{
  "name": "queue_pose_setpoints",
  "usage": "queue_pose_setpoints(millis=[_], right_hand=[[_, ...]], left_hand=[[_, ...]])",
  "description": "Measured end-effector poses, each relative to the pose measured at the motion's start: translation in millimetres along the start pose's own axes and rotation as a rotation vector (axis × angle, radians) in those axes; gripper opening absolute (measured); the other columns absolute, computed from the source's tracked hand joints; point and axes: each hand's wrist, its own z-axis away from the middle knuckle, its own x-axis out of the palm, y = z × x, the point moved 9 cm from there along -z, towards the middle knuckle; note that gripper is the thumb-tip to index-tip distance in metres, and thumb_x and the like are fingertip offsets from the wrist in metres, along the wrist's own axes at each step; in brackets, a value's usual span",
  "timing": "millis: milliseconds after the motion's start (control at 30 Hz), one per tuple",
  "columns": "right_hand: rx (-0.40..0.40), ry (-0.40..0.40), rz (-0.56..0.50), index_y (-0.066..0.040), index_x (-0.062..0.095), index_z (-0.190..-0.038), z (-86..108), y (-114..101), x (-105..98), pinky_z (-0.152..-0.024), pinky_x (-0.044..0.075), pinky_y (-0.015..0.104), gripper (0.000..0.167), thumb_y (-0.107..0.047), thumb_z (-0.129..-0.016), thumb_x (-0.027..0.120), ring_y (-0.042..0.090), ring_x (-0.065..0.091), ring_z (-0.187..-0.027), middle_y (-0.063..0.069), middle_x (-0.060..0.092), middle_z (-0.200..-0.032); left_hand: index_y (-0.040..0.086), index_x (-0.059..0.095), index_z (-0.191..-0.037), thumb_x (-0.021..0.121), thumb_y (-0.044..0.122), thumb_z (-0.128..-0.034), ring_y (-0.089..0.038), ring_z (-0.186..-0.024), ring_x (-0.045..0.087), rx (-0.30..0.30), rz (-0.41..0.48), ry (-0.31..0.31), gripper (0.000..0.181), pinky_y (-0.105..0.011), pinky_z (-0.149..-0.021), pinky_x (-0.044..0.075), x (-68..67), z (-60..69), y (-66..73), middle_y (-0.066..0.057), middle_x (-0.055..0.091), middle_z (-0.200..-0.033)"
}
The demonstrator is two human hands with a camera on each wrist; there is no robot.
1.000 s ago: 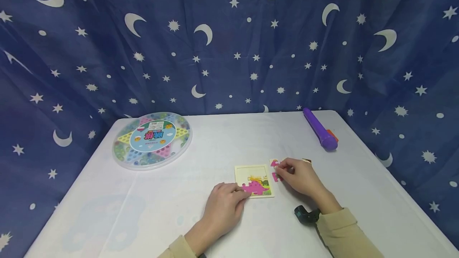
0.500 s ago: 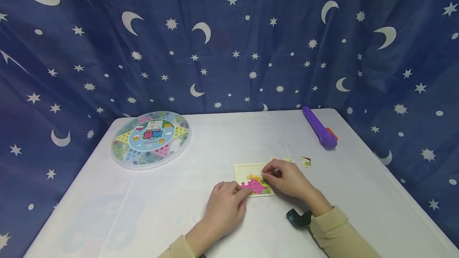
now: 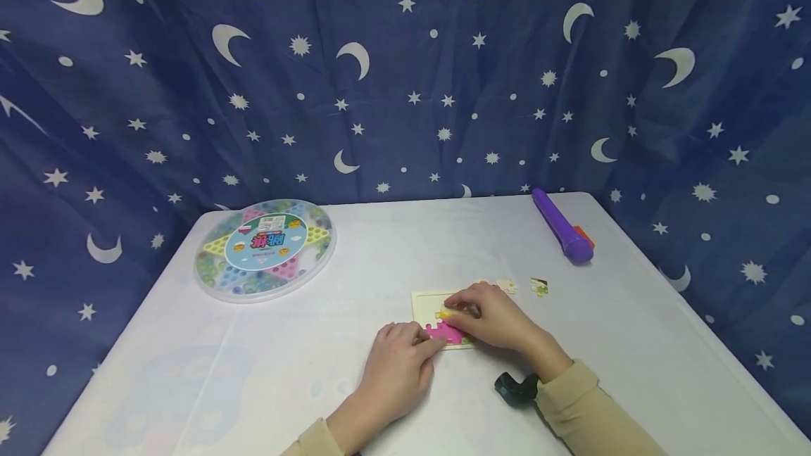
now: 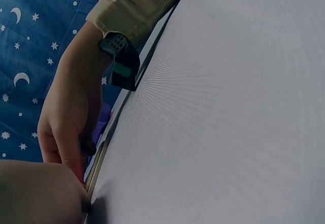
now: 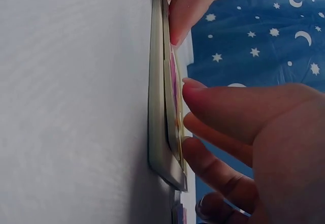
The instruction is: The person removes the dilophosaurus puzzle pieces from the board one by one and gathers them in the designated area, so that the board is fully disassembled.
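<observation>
A small cream puzzle board [image 3: 423, 303] lies on the white table in the head view, its lower part filled with pink and green puzzle pieces [image 3: 445, 333]. My left hand [image 3: 398, 368] rests at its lower left corner, index finger stretched over the pink part and pressing it. Over the board's right side, my right hand [image 3: 497, 319] pinches a puzzle piece against the surface, mostly hidden by the fingers. In the right wrist view, thumb and fingertips [image 5: 195, 88] touch the board's top face, with a left fingertip [image 5: 179, 28] on it farther along.
Loose puzzle pieces [image 3: 507, 286] lie just beyond the right hand, another piece [image 3: 539, 287] farther right. A round Chinese checkers box [image 3: 266, 252] stands at the back left. A purple microphone-shaped toy [image 3: 562, 225] lies at the back right, with something orange [image 3: 583, 236] beside it.
My right hand has moved left from the loose pieces onto the board, bringing a pink piece. The left hand has stayed at the board's corner.
</observation>
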Motion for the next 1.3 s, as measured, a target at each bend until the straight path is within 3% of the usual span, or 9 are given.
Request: queue_pose_setpoints(millis=[167,367,833,900,1100,1300], right_hand=[[0.027,-0.041,-0.003,-0.02,0.078,-0.114,-2.1,1.5,3.7,-0.088,0.048,0.042,0.029,-0.033,-0.089,0.081,0.014,0.058,-0.096,-0.012,0.066,-0.098],[0.062,-0.085,-0.006,-0.021,0.075,-0.11,-5.5,2.6,7.3,-0.089,0.048,0.042,0.024,-0.028,-0.089,0.082,0.014,0.055,-0.094,-0.012,0.064,-0.097],[0.12,-0.102,-0.068,-0.018,0.069,-0.108,-9.4,3.8,9.3,-0.097,0.049,0.044,0.025,-0.017,-0.087,0.083,0.014,0.058,-0.098,-0.009,0.063,-0.099],[0.131,-0.105,-0.079,-0.018,0.069,-0.108,-9.2,4.5,10.2,-0.096,0.05,0.042,0.025,-0.016,-0.087,0.083,0.014,0.058,-0.097,-0.01,0.064,-0.099],[0.144,-0.108,-0.111,-0.02,0.065,-0.108,-8.3,4.3,11.2,-0.076,0.049,0.032,0.027,-0.017,-0.088,0.083,0.013,0.054,-0.081,-0.011,0.064,-0.097],[0.13,-0.11,-0.085,-0.017,0.07,-0.122,-6.2,0.8,9.9,-0.071,0.049,0.029,0.035,-0.016,-0.089,0.081,0.012,0.053,-0.078,-0.01,0.065,-0.101]], left_hand=[[0.026,0.08,-0.107,0.072,0.015,-0.0881,-0.017,-0.089,0.061,-0.001,0.011,0.0,0.024,-0.046,-0.092,0.047,0.1,0.3,0.3,0.005,0.062,-0.094],[0.026,0.08,-0.108,0.072,0.015,-0.0873,-0.017,-0.09,0.06,0.002,-0.006,-0.01,0.025,-0.045,-0.091,0.048,0.0,-0.1,1.2,0.006,0.061,-0.094],[0.027,0.079,-0.11,0.072,0.016,-0.0883,-0.018,-0.092,0.06,-0.008,-0.03,-0.016,0.025,-0.045,-0.092,0.047,2.3,-0.5,1.3,0.005,0.061,-0.094],[0.027,0.079,-0.11,0.072,0.016,-0.088,-0.018,-0.092,0.06,-0.007,-0.03,-0.014,0.026,-0.045,-0.093,0.047,2.7,0.1,1.1,0.005,0.061,-0.094],[0.027,0.079,-0.111,0.072,0.017,-0.0875,-0.018,-0.092,0.06,-0.011,-0.026,-0.012,0.027,-0.045,-0.093,0.047,2.8,0.9,0.4,0.005,0.061,-0.094],[0.027,0.079,-0.112,0.072,0.017,-0.0882,-0.018,-0.093,0.06,-0.015,-0.029,-0.022,0.027,-0.045,-0.093,0.047,3.0,0.7,0.3,0.004,0.061,-0.095]])
